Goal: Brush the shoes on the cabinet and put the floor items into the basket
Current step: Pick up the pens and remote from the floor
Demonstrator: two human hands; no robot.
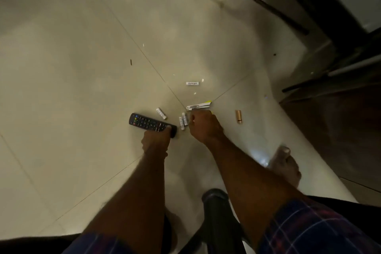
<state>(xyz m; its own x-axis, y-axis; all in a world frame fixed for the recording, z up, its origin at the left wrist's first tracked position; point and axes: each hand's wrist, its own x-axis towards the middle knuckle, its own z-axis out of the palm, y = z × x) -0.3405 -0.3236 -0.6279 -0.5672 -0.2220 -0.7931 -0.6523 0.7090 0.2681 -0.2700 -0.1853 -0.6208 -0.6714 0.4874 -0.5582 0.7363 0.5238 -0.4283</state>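
On the floor: pale tiles (82, 68) are seen, with small items scattered near a tile joint.
Left hand (157, 137): the near end of the black remote (151, 123) is gripped, thumb laid on its top face, fingers curled under its edge.
Remote: it is lying flat on the floor, its far end pointing away to the left.
Right hand (204, 126): it is closed into a fist over the floor; what is pinched inside cannot be told.
Batteries: two white ones (183, 121) are touching the right knuckles; a third (161, 113) lies just beyond the remote.
Stapler (199, 106): a white one is seen just beyond the right fingers.
Gold tube (238, 116): it is lying apart, to the right.
White label (192, 83): it is lying farther out.
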